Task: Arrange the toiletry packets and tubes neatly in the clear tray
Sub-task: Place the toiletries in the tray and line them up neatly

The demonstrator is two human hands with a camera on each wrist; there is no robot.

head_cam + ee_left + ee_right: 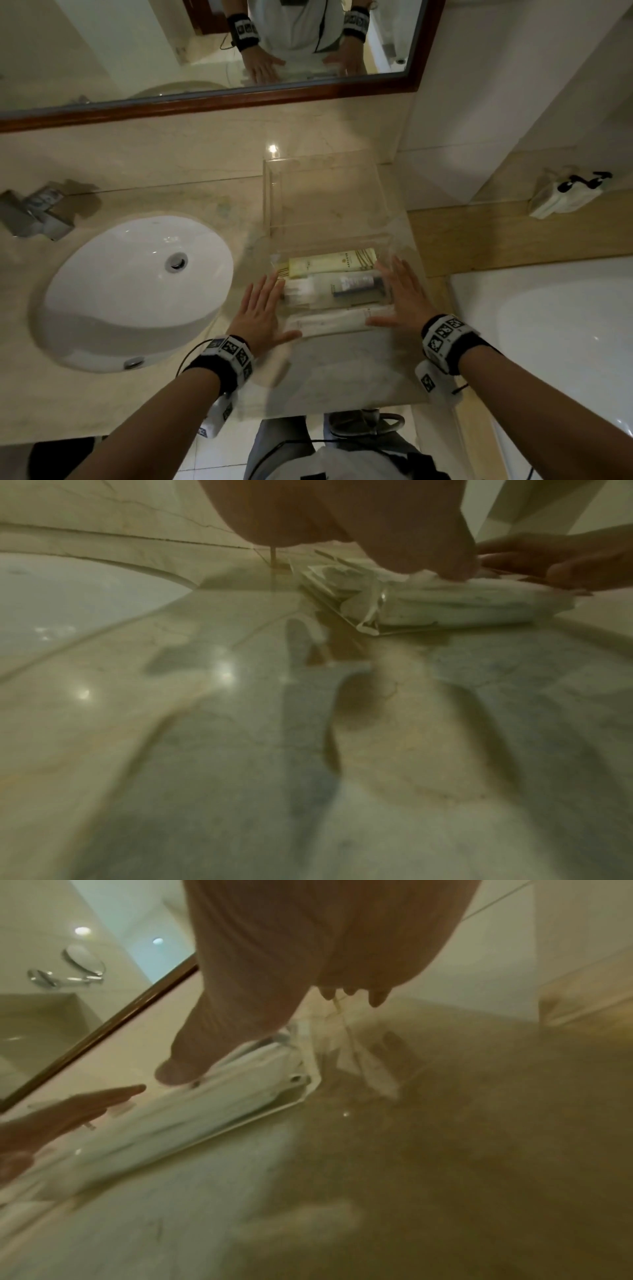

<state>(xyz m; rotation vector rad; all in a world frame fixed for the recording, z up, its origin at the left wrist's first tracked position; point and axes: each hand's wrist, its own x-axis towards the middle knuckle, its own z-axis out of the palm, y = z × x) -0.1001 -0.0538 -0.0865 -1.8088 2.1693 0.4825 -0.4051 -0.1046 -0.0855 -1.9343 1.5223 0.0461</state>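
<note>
A clear tray [329, 240] lies on the marble counter right of the sink. It holds a cream tube [330, 264], a clear packet with a dark tube [352, 286] and a long white packet [337, 320] at the near edge. My left hand [262, 310] lies flat with straight fingers against the tray's left side, thumb touching the white packet [445, 607]. My right hand [399, 296] lies flat against the right side, its thumb on the white packet [219, 1102]. Both hands are open and hold nothing.
A second clear tray [322, 192] stands just behind the first, against the wall. A white oval sink [137, 287] lies to the left with a chrome tap [37, 212]. A mirror [205, 51] hangs above. A white bathtub [555, 335] is at the right.
</note>
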